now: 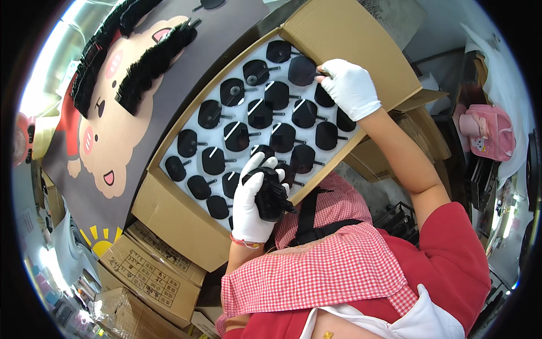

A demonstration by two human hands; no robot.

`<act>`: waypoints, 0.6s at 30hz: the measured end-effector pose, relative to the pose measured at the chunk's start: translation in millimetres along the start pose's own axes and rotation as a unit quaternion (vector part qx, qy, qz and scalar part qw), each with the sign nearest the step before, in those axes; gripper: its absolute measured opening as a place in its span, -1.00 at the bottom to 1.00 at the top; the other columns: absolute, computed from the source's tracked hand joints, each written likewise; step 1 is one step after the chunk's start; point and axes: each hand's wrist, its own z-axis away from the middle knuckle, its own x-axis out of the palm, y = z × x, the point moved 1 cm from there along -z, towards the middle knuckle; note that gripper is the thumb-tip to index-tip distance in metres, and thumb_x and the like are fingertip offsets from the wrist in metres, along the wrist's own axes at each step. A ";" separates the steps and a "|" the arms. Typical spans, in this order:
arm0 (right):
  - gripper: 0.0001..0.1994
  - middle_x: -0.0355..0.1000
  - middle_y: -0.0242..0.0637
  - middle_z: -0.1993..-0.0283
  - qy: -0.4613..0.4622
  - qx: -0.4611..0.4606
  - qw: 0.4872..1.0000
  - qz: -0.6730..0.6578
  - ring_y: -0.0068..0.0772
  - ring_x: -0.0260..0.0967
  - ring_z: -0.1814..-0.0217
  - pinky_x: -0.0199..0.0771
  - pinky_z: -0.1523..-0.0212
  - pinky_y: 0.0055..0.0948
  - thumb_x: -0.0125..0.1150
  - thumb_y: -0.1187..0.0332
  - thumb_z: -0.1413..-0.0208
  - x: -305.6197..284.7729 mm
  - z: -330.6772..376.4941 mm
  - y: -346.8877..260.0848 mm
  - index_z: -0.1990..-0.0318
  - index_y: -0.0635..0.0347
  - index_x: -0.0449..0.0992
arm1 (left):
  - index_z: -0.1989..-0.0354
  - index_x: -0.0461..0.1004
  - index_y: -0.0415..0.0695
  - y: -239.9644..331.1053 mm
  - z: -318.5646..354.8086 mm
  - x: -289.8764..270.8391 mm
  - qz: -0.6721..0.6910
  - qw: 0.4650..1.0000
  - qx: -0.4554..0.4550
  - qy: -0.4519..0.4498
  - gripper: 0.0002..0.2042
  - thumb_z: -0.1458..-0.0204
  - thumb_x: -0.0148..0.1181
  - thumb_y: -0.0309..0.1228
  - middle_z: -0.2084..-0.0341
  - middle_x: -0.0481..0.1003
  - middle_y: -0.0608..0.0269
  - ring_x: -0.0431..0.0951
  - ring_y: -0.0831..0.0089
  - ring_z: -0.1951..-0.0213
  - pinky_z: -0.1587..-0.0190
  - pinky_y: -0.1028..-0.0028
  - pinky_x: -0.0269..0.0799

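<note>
An open cardboard box (169, 206) sits in front of me, lined with a white sheet on which several flat black paddle-shaped pieces with short stems lie in rows. My right hand (350, 87), in a white glove, pinches one black piece (302, 70) at the far end of the box. My left hand (253, 203), also gloved, grips a stacked bundle of the same black pieces (272, 195) over the box's near edge.
A grey mat with a cartoon figure (113, 118) lies left of the box, with rows of black pieces lined up on it. Printed cartons (152, 277) stand below left. A pink bag (491, 133) is at the right. I wear a red checked apron.
</note>
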 end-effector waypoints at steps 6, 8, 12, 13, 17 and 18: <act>-0.82 0.55 -0.16 0.27 0.031 -0.037 0.998 -0.045 -0.21 0.55 0.27 0.52 0.21 -0.38 0.33 0.36 -0.06 -41.5 -54.5 14.9 0.21 0.22 0.59 | -0.31 0.21 -0.12 2.0 -28.9 23.1 -0.084 0.994 0.070 0.015 -0.45 -0.11 0.15 -0.39 -0.24 0.32 0.08 0.50 0.27 0.01 0.06 0.28 0.53; -0.83 0.55 -0.17 0.25 0.090 -0.049 0.992 -0.071 -0.21 0.55 0.23 0.52 0.19 -0.40 0.30 0.40 -0.08 -45.1 -89.3 26.3 0.19 0.22 0.58 | -0.30 0.22 -0.12 -2.5 -46.8 24.7 -0.092 0.991 0.094 0.001 -0.46 -0.11 0.16 -0.39 -0.27 0.29 0.07 0.50 0.27 0.01 0.06 0.26 0.53; -0.80 0.50 -0.27 0.19 0.090 -0.145 0.984 0.050 -0.21 0.49 0.14 0.49 0.12 -0.33 0.33 0.40 -0.01 -28.6 -165.1 58.2 0.17 0.12 0.58 | -0.29 0.20 -0.17 -6.8 -63.9 42.1 -0.038 0.996 0.075 -0.004 -0.45 -0.10 0.17 -0.43 -0.25 0.29 0.07 0.50 0.27 0.05 0.11 0.26 0.55; -0.78 0.49 -0.31 0.16 0.091 -0.167 0.979 0.075 -0.22 0.47 0.10 0.47 0.09 -0.31 0.35 0.37 0.02 -21.9 -179.1 65.3 0.17 0.10 0.58 | -0.29 0.19 -0.19 -7.4 -67.1 48.7 -0.038 0.996 0.078 0.001 -0.45 -0.10 0.16 -0.44 -0.24 0.29 0.07 0.50 0.27 0.06 0.13 0.27 0.56; -0.70 0.43 -0.41 0.04 0.010 -0.184 0.973 0.139 -0.22 0.39 -0.04 0.41 -0.02 -0.29 0.42 0.30 0.12 4.7 -206.6 72.0 0.17 0.05 0.56 | -0.29 0.19 -0.19 -9.6 -72.3 58.3 -0.044 0.995 0.081 0.036 -0.44 -0.10 0.17 -0.43 -0.25 0.30 0.07 0.51 0.27 0.06 0.04 0.29 0.52; -0.68 0.42 -0.43 0.01 -0.029 -0.170 0.974 0.149 -0.22 0.37 -0.07 0.39 -0.04 -0.29 0.44 0.28 0.14 10.1 -210.3 71.8 0.18 0.05 0.55 | -0.29 0.19 -0.19 -9.2 -71.6 60.2 -0.043 0.995 0.081 0.038 -0.44 -0.09 0.18 -0.42 -0.26 0.30 0.08 0.50 0.28 0.05 0.05 0.30 0.53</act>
